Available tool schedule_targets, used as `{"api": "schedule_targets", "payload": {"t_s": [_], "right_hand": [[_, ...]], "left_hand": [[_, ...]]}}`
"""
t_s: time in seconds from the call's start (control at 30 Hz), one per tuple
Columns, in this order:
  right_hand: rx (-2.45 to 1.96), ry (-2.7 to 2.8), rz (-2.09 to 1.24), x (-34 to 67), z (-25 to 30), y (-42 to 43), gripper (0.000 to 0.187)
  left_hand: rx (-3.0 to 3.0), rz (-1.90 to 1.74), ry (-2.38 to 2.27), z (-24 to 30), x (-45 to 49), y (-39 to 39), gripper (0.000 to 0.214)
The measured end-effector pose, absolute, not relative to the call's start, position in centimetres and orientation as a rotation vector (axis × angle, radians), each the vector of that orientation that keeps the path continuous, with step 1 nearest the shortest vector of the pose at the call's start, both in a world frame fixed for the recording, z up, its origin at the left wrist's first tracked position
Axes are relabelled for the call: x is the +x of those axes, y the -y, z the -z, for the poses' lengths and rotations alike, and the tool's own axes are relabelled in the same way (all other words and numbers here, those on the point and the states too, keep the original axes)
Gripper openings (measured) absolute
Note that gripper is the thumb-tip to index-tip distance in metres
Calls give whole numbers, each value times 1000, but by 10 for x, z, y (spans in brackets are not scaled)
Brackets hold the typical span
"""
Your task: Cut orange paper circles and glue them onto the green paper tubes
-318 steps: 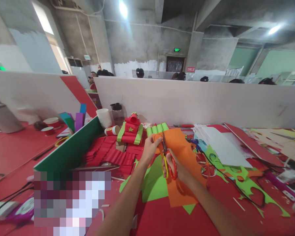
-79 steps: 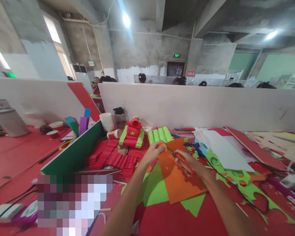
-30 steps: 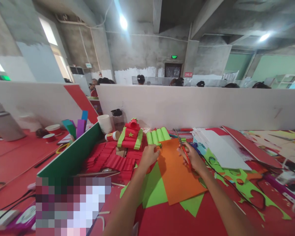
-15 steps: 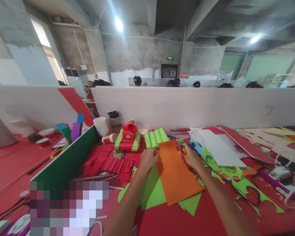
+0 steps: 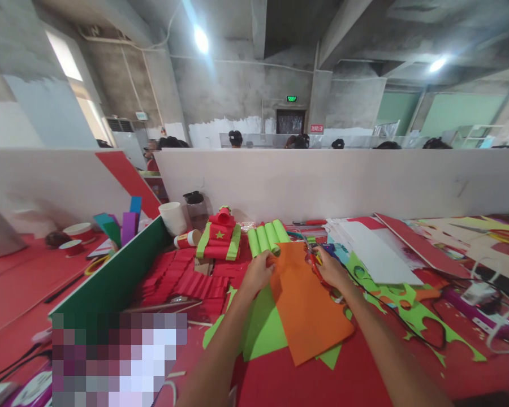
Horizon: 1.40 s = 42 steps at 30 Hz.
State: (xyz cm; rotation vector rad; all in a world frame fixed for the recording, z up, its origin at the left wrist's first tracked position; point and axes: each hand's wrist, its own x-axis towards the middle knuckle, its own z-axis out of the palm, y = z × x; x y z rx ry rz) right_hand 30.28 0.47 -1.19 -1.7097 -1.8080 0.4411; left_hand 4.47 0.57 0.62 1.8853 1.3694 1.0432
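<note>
**A:** Watching the head cam feed here. My left hand (image 5: 258, 272) is pinching the top left corner of the orange sheet (image 5: 307, 308), which lies on the red table (image 5: 280, 379) over some lime green paper (image 5: 265, 328). My right hand (image 5: 328, 268) is closed around the red scissors (image 5: 313, 261) at the sheet's far right edge, blades pointing away toward the white paper stack (image 5: 377, 251).

**B:** Blades open or closed?

**A:** Can't tell, they're too small and half hidden by the fingers. Any tips for a clean cut?

**B:** I'd lift the pinched corner a little so the sheet is taut, and feed the paper into the blades rather than pushing the scissors. Also mind the black cable (image 5: 390, 311) just right of your wrist, and those green rolls (image 5: 263, 238) right behind your left hand, easy to knock.
</note>
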Motion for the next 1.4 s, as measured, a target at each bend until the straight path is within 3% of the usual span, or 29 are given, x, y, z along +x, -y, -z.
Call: {"api": "schedule_targets", "payload": {"t_s": [0.37, 0.7, 0.87, 1.13, 1.23, 1.4], "right_hand": [[-1163, 1528, -916, 304, -9, 3, 46], [-1302, 1459, -1014, 315, -5, 0, 47], [-1227, 1477, -1274, 314, -18, 14, 50], [-1064, 1345, -1377, 319, -34, 24, 48], [-1088, 1265, -1392, 330, -34, 20, 52], [-1248, 1320, -1430, 351, -34, 24, 42]], "left_hand": [[1520, -933, -987, 0, 45, -4, 30], [1206, -951, -831, -22, 33, 2, 37], [1090, -1055, -932, -16, 36, -3, 32], [945, -1088, -821, -19, 36, -4, 35], [1005, -1041, -801, -16, 39, -3, 34], [1337, -998, -963, 0, 45, -8, 19]]}}
